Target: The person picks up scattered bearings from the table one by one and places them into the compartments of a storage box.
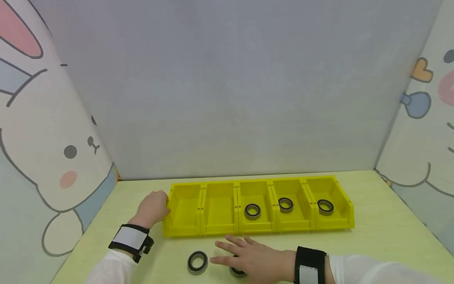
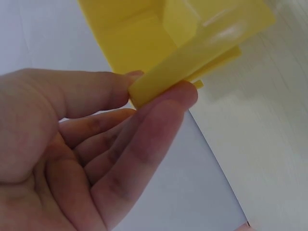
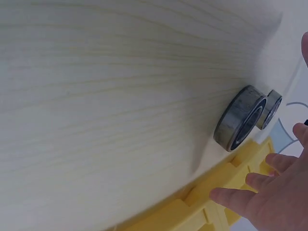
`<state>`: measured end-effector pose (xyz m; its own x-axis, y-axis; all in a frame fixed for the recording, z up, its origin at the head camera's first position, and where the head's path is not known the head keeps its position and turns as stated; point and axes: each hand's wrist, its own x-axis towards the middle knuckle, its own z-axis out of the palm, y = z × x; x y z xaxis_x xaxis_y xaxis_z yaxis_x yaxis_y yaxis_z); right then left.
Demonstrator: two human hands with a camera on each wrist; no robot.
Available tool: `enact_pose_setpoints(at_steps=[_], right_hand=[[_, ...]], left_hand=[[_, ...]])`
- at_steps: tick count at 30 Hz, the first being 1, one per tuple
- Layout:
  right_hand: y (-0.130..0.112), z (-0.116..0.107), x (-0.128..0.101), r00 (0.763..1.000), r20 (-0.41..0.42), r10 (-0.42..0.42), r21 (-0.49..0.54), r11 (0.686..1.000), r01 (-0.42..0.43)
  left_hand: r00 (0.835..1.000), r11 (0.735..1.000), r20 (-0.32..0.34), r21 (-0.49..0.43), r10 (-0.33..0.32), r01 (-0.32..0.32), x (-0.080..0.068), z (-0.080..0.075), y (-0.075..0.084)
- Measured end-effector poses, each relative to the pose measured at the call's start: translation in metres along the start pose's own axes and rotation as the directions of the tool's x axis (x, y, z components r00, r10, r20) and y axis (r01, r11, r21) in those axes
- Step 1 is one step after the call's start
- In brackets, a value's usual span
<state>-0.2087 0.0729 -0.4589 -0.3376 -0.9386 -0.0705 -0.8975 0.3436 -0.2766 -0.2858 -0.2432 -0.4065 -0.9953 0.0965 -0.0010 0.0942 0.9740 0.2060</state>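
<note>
A yellow five-compartment bin row point(image 1: 220, 229) stands on the table, its left end wall between the thumb and fingers of my left hand point(image 1: 151, 209). The left wrist view shows that pinch on the yellow bin wall point(image 2: 202, 45) up close. My right hand point(image 1: 259, 258) is spread, fingers apart, above a ball bearing point(image 1: 237, 273) that it partly covers in the head view. Left of its fingertips lies another ball bearing point(image 1: 191, 263), flat on the table. In the right wrist view, the nearer bearing point(image 3: 230, 126) sits beside the outstretched fingers, which grip nothing.
Single bearings lie in the middle compartment point(image 1: 252, 218), the fourth compartment point(image 1: 285, 211) and the rightmost compartment point(image 1: 325, 213). The two left compartments hold none. A grey back panel point(image 1: 227, 98) rises behind the table, with cartoon-printed panels point(image 1: 42, 157) at both sides.
</note>
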Motion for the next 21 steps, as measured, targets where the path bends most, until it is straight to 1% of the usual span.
enact_pose_setpoints(at_steps=[5, 9, 12, 17, 21], right_hand=[[0.005, 0.006, 0.007, 0.999, 0.042, -0.005, -0.016, 1.000, 0.006], [0.006, 0.004, 0.011, 0.998, 0.066, -0.017, -0.057, 0.998, 0.021], [0.006, 0.004, 0.012, 0.997, 0.066, -0.042, -0.101, 0.994, 0.049], [0.007, 0.003, 0.014, 0.994, 0.056, -0.097, -0.150, 0.983, 0.104], [0.006, 0.001, 0.016, 0.991, 0.055, -0.122, -0.179, 0.975, 0.130]], left_hand=[[1.000, 1.000, 0.010, 0.004, -0.010, 0.009, 0.000, 0.001, 0.001], [1.000, 1.000, 0.017, 0.009, -0.015, 0.014, 0.000, 0.001, 0.001], [1.000, 1.000, 0.018, 0.008, -0.018, 0.018, 0.000, 0.001, 0.001], [1.000, 1.000, 0.012, 0.007, -0.017, 0.016, 0.001, 0.000, 0.001], [1.000, 1.000, 0.013, -0.001, -0.019, 0.019, 0.000, 0.001, 0.000]])
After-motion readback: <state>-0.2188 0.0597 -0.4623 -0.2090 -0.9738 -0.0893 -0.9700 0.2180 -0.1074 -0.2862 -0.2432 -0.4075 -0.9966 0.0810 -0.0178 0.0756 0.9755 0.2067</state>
